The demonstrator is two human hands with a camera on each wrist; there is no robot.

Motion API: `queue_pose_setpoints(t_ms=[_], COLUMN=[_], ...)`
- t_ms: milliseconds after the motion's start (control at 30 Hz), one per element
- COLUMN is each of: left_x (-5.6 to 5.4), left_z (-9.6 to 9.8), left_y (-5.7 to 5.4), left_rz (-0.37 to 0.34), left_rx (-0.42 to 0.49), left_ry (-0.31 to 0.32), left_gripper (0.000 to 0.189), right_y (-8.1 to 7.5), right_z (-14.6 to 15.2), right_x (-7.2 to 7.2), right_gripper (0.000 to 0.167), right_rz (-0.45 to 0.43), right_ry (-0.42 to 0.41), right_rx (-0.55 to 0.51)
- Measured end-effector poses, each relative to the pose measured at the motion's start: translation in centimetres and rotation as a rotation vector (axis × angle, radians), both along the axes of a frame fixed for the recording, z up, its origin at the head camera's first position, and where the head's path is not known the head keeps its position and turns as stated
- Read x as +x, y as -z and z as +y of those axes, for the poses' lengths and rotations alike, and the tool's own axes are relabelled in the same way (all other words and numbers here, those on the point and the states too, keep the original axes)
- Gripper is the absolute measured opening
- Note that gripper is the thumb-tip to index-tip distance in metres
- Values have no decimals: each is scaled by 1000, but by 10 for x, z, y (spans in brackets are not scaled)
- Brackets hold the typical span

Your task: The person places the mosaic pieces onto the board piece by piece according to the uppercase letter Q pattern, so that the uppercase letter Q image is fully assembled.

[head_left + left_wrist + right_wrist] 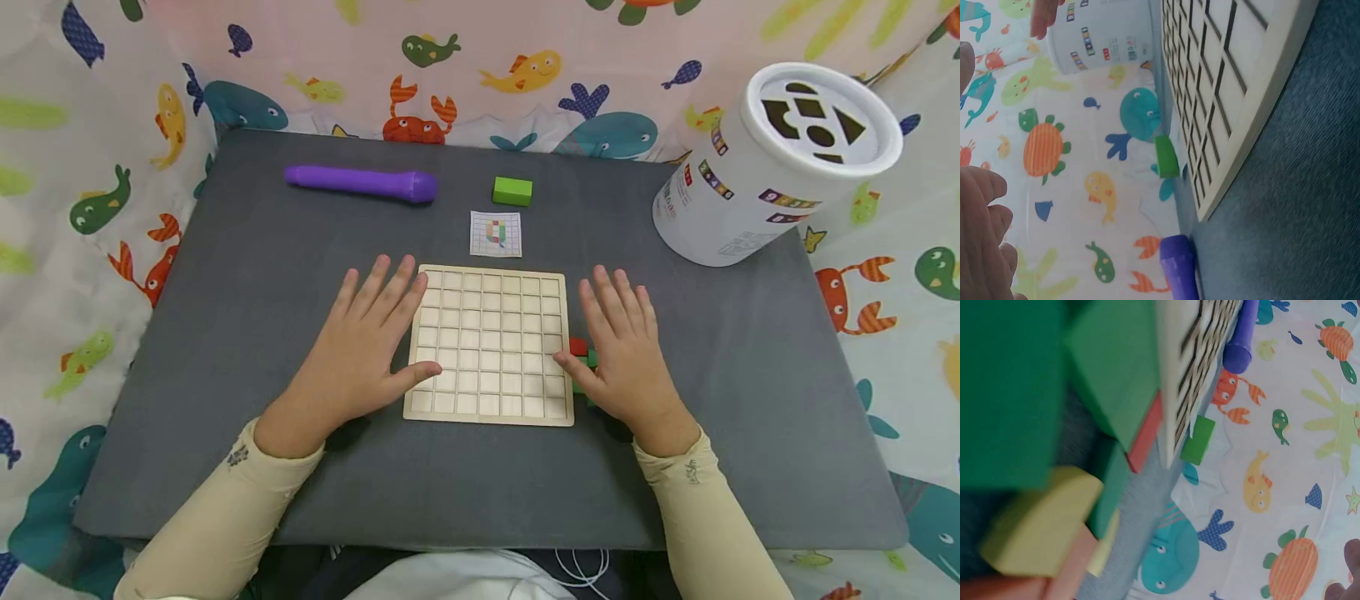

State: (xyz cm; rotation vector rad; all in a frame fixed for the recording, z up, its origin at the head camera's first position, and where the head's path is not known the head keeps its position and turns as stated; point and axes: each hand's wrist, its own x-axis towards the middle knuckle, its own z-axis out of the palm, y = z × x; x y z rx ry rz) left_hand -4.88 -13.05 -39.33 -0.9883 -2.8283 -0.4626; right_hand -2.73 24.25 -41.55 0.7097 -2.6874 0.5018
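- Your left hand (363,337) hovers palm down above the grey table (225,467), its fingers straight and spread, holding nothing; its thumb points over the left edge of the wooden grid board (491,342).
- Your right hand (624,354) mirrors it at the board's other side, fingers straight and slightly apart, also holding nothing. You cannot tell whether its thumb tip touches the board's right edge.
- The grid board lies flat between your hands, its square cells bare.
- Just beside its right edge, partly hidden by your right hand, you have a red block (577,347) and several green blocks (1116,381); your right wrist view adds a yellow block (1044,525).
- Beyond the board's far edge lies a small pattern card (495,234), with a green rectangular block (512,191) just past it.
- A purple stick (360,182) lies to the left of that block.
- At far right stands a white bucket (738,204) with a lid of shaped holes (885,150).
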Motion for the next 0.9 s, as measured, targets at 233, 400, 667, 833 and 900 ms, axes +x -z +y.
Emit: queue_pose_setpoints(t_ms=[233, 400, 667, 833, 900], left_x=[5, 4, 3, 4, 4], left_z=[0, -8, -18, -7, -1], left_y=[-4, 4, 40, 44, 44], left_rz=[-25, -138, -478, -575, -582], left_rx=[-6, -28, -141, -130, -143], left_ry=[10, 15, 7, 59, 74], left_gripper=[112, 114, 132, 146, 151], right_y=[-6, -8, -8, -6, -2], right_z=[2, 17, 65, 78, 80], right_x=[4, 10, 13, -1, -5], right_gripper=[97, 96, 76, 65, 53], right_rz=[-43, -82, -70, -98, -138], right_ry=[1, 37, 60, 45, 27], right_rx=[5, 7, 98, 171, 197])
